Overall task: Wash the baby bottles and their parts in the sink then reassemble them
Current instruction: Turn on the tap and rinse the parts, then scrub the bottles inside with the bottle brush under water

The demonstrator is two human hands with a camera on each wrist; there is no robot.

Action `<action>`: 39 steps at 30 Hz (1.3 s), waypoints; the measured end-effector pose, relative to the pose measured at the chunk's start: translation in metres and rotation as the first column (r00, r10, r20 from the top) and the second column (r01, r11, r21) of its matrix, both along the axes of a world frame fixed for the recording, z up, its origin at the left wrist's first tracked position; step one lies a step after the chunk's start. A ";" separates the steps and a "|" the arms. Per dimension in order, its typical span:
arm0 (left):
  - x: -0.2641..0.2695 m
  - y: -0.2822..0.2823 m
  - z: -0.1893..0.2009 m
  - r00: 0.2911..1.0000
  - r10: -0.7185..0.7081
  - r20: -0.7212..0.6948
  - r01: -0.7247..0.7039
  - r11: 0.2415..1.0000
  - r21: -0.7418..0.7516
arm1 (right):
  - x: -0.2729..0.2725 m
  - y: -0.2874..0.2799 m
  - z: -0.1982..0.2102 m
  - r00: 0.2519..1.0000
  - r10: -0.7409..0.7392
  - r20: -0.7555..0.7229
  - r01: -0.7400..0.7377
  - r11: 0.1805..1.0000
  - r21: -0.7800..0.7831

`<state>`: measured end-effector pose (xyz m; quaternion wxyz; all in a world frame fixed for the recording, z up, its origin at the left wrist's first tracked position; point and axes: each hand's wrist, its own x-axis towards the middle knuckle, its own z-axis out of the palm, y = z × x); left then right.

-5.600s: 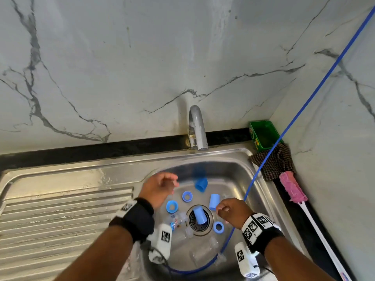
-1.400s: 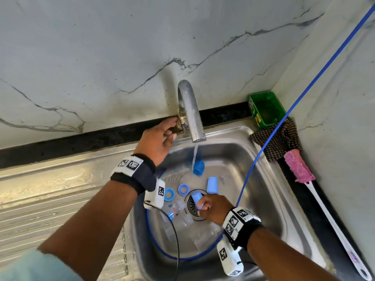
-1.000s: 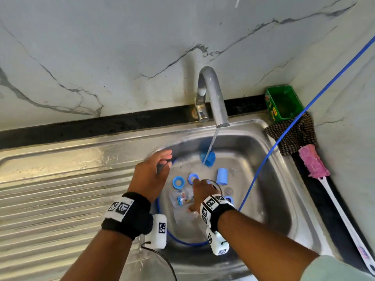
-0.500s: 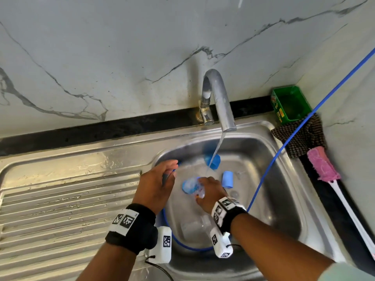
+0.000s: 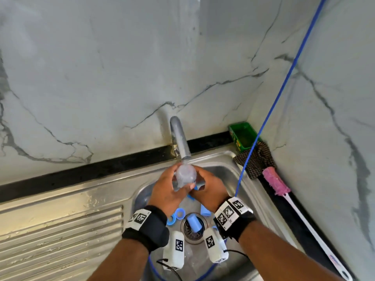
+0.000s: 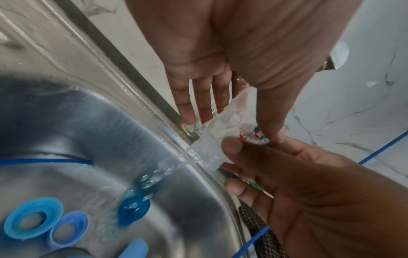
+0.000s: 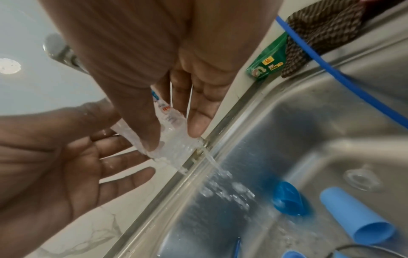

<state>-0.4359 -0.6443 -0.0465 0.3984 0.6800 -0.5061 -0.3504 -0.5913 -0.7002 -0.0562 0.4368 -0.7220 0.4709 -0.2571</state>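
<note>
At frame centre, a left hand (image 5: 168,191) and right hand (image 5: 209,189) both gripped a clear baby bottle (image 5: 185,175) under the running tap (image 5: 179,138), above the sink (image 5: 229,165) (blue caps (image 5: 194,222) lay below).

A green tub (image 5: 243,135) sits in the corner against the marble wall (image 5: 101,67). Just in front of it lies a checked cloth (image 5: 256,159), touching a pink-headed brush (image 5: 275,182) whose white handle runs along the black tabletop (image 5: 91,171). A blue cable (image 5: 284,80) crosses the cloth.
</note>
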 end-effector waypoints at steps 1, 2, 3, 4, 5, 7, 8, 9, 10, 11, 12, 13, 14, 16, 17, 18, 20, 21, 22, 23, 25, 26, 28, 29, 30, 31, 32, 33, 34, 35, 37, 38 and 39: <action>-0.004 0.003 0.005 1.000 0.004 -0.004 -0.004 1.000 -0.006 | -0.002 0.005 0.005 1.000 0.015 -0.002 -0.015 1.000 -0.012; -0.006 0.005 0.007 1.000 0.011 -0.007 -0.011 1.000 -0.005 | -0.005 0.010 0.007 1.000 0.021 -0.009 -0.021 1.000 -0.013; -0.008 0.009 0.009 1.000 0.020 -0.014 -0.020 1.000 -0.002 | -0.009 0.014 0.008 1.000 0.021 -0.018 -0.021 1.000 -0.002; -0.009 0.011 0.009 0.999 0.038 -0.018 -0.038 0.999 -0.005 | -0.014 0.017 0.006 0.999 0.010 -0.035 -0.010 1.000 0.013; -0.011 0.014 0.009 0.998 0.063 -0.017 -0.063 0.998 -0.009 | -0.023 0.021 0.004 0.998 -0.007 -0.066 0.009 1.000 0.023; -0.014 0.019 0.008 0.994 0.111 -0.019 -0.111 0.994 -0.023 | -0.049 0.022 -0.002 0.983 -0.075 -0.165 0.077 0.997 0.004; -0.016 0.021 0.009 0.991 0.129 -0.020 -0.129 0.991 -0.030 | -0.067 0.020 -0.004 0.968 -0.129 -0.213 0.130 0.991 -0.012; -0.017 0.022 0.010 0.990 0.141 -0.021 -0.142 0.989 -0.034 | -0.084 0.016 -0.006 0.949 -0.189 -0.252 0.191 0.981 -0.017; -0.018 0.022 0.010 0.989 0.148 -0.020 -0.149 0.988 -0.043 | -0.103 0.013 -0.006 0.924 -0.255 -0.284 0.258 0.966 -0.028; -0.020 0.022 0.011 0.988 0.152 -0.016 -0.153 0.987 -0.058 | -0.122 0.009 -0.007 0.890 -0.323 -0.322 0.325 0.944 -0.051; -0.023 0.022 0.013 0.988 0.157 -0.006 -0.157 0.985 -0.073 | -0.141 0.003 -0.011 0.847 -0.392 -0.359 0.382 0.919 -0.102; -0.025 0.021 0.015 0.986 0.164 0.008 -0.162 0.983 -0.082 | -0.158 -0.003 -0.013 0.799 -0.453 -0.396 0.430 0.890 -0.153; -0.026 0.020 0.016 0.985 0.171 0.026 -0.169 0.982 -0.085 | -0.172 -0.010 -0.018 0.757 -0.495 -0.428 0.455 0.868 -0.199; -0.034 0.018 0.019 0.978 0.202 0.053 -0.197 0.977 -0.081 | -0.196 -0.028 -0.028 0.700 -0.510 -0.500 0.446 0.859 -0.251; -0.038 0.016 0.021 0.974 0.219 0.056 -0.214 0.974 -0.077 | -0.203 -0.038 -0.037 0.676 -0.496 -0.545 0.430 0.866 -0.255; -0.041 0.016 0.022 0.972 0.228 0.054 -0.224 0.972 -0.070 | -0.208 -0.046 -0.046 0.664 -0.484 -0.569 0.414 0.873 -0.260; -0.050 0.016 0.025 0.967 0.251 0.042 -0.249 0.967 -0.046 | -0.213 -0.061 -0.067 0.675 -0.459 -0.578 0.378 0.887 -0.264; -0.054 0.015 0.025 0.963 0.267 0.041 -0.265 0.963 -0.037 | -0.216 -0.068 -0.078 0.671 -0.446 -0.592 0.362 0.894 -0.263; -0.058 0.015 0.025 0.959 0.282 0.041 -0.281 0.959 -0.030 | -0.217 -0.072 -0.083 0.671 -0.434 -0.601 0.348 0.900 -0.262; -0.061 0.016 0.026 0.953 0.301 0.038 -0.301 0.953 -0.028 | -0.219 -0.075 -0.089 0.681 -0.430 -0.593 0.339 0.903 -0.265; -0.065 0.019 0.027 0.945 0.326 0.025 -0.326 0.945 -0.029 | -0.215 -0.063 -0.067 0.698 -0.436 -0.567 0.350 0.900 -0.260; -0.066 0.022 0.027 0.940 0.341 0.009 -0.341 0.940 -0.021 | -0.214 -0.058 -0.053 0.723 -0.444 -0.529 0.373 0.896 -0.242; -0.068 0.029 0.032 0.919 0.383 -0.096 -0.384 0.923 0.013 | -0.209 -0.049 -0.029 0.780 -0.475 -0.407 0.431 0.880 -0.200; -0.069 0.033 0.036 0.891 0.405 -0.205 -0.405 0.913 0.046 | -0.204 -0.043 -0.015 0.812 -0.470 -0.345 0.430 0.882 -0.191; -0.069 0.036 0.042 0.833 0.430 -0.349 -0.425 0.900 0.094 | -0.197 -0.038 -0.004 0.859 -0.441 -0.259 0.397 0.895 -0.205; -0.069 0.039 0.048 0.738 0.447 -0.506 -0.436 0.888 0.148 | -0.189 -0.033 0.008 0.897 -0.398 -0.193 0.357 0.908 -0.218; -0.069 0.041 0.054 0.624 0.457 -0.634 -0.443 0.875 0.195 | -0.180 -0.028 0.020 0.930 -0.341 -0.138 0.305 0.925 -0.227; -0.069 0.044 0.061 0.529 0.473 -0.704 -0.453 0.859 0.238 | -0.168 -0.022 0.030 0.954 -0.280 -0.112 0.251 0.944 -0.215; -0.068 0.046 0.067 0.469 0.491 -0.734 -0.450 0.848 0.280 | -0.155 -0.015 0.042 0.972 -0.214 -0.101 0.192 0.963 -0.189; -0.068 0.049 0.071 0.431 0.501 -0.750 -0.431 0.845 0.317 | -0.143 -0.006 0.050 0.984 -0.153 -0.089 0.134 0.974 -0.183; -0.063 0.060 0.074 0.386 0.476 -0.790 -0.341 0.870 0.358 | -0.115 0.016 0.069 1.000 -0.014 -0.016 0.010 0.974 -0.225; -0.061 0.064 0.071 0.363 0.441 -0.820 -0.290 0.890 0.351 | -0.102 0.027 0.077 0.997 0.069 0.031 -0.060 0.968 -0.244; -0.061 0.067 0.069 0.339 0.408 -0.848 -0.254 0.907 0.335 | -0.091 0.039 0.083 0.986 0.157 0.059 -0.136 0.956 -0.260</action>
